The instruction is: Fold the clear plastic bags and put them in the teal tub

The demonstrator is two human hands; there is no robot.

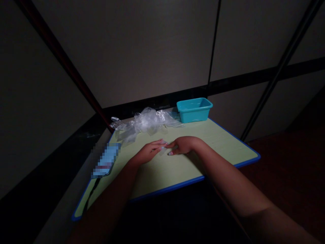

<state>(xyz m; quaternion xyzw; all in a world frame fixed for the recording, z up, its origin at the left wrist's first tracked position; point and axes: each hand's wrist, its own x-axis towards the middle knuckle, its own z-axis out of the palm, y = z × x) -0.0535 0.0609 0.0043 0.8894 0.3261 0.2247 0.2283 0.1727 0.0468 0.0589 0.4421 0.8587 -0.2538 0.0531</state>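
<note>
A small piece of clear plastic film (163,152) lies on the pale green table (162,179), under and between my fingertips. My left hand (148,152) reaches in with its fingers stretched out, their tips resting on the film. From the other side comes my right hand (185,145), bent at the wrist. Its index finger points left and touches the film's edge, while the thumb is spread apart, low over the table. Behind both hands is a loose heap of crumpled clear plastic bags (149,121).
A turquoise plastic basket (194,115) stands at the table's back right. Along the left edge lies a phone-like item (106,161), blurred out, with a dark strap (91,195). Blue edging (167,188) borders the table, and a panelled wall (152,51) rises behind it.
</note>
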